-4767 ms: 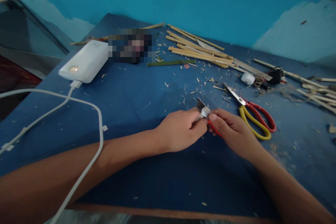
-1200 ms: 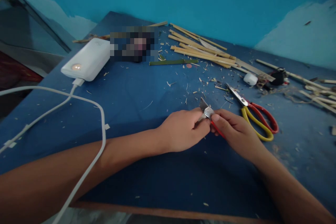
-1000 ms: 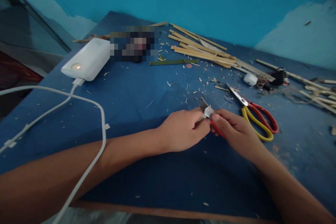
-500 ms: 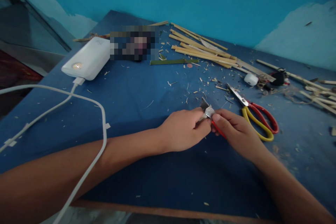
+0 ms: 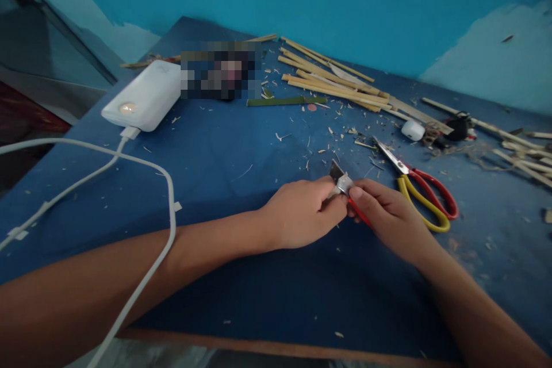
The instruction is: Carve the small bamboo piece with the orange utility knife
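- Blue wall point(image 5: 302, 6), with pale bare patches at both sides, stood behind a dark blue table point(image 5: 207, 178).
- Both hands met over the table, right of its middle, around a cutter point(image 5: 345, 183) with a red handle and a metal head.
- Right hand point(image 5: 383, 207): closed on the cutter, thumb laid along it near the head, with the dark blade pointing up and away.
- Left hand point(image 5: 302, 215): back turned up, fingers curled in, thumb beside the cutter's head; how tightly it was closed, and on what, could not be told.
- Scissors point(image 5: 403, 169) lay just right of the right hand, tips pointing away, with 1 red and 1 yellow handle loop.
- Sticks point(image 5: 340, 89) lay loosely bunched near the wall, 1 green strip point(image 5: 287, 101) in front of them.
- Shavings point(image 5: 332, 131) were scattered between the sticks and the hands.
- White case point(image 5: 413, 130): beyond the scissors, near a tangle of string point(image 5: 431, 133).
- Power bank point(image 5: 142, 95): far left, its white cable point(image 5: 171, 207) crossing over the left forearm.
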`<action>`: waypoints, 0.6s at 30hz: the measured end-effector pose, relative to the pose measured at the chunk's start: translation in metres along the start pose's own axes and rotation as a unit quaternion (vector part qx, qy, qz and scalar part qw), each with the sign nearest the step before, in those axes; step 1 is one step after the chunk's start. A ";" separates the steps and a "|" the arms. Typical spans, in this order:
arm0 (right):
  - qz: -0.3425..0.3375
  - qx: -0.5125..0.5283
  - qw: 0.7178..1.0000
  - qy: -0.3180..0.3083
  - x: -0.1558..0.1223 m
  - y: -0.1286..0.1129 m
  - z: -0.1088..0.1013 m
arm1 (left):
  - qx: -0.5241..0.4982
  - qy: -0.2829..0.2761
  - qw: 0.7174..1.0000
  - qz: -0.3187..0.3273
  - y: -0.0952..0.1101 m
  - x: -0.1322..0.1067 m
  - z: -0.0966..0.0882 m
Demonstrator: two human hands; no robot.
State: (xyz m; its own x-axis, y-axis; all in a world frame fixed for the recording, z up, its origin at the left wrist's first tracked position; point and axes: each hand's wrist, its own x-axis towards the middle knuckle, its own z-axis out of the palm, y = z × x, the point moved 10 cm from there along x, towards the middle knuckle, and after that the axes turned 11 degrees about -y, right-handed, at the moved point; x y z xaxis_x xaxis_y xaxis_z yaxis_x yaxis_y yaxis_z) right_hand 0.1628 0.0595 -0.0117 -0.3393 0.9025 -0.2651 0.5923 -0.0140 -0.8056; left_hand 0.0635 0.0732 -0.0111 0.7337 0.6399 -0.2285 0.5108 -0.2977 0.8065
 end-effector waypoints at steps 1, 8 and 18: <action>0.000 0.001 1.000 -0.002 0.000 0.000 0.000 | -0.001 -0.001 1.000 0.001 0.000 0.000 0.000; -0.004 -0.002 1.000 -0.003 0.000 0.000 0.002 | -0.005 0.005 1.000 0.016 0.000 -0.001 0.000; -0.007 -0.006 1.000 -0.002 0.000 -0.002 0.000 | -0.004 0.007 1.000 0.013 0.002 -0.001 -0.001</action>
State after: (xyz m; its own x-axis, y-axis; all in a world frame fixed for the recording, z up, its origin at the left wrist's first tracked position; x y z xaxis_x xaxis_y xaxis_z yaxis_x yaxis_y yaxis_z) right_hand 0.1614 0.0594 -0.0105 -0.3504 0.9009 -0.2560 0.5957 0.0035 -0.8032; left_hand 0.0634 0.0733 -0.0087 0.7409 0.6411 -0.2001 0.4881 -0.3094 0.8161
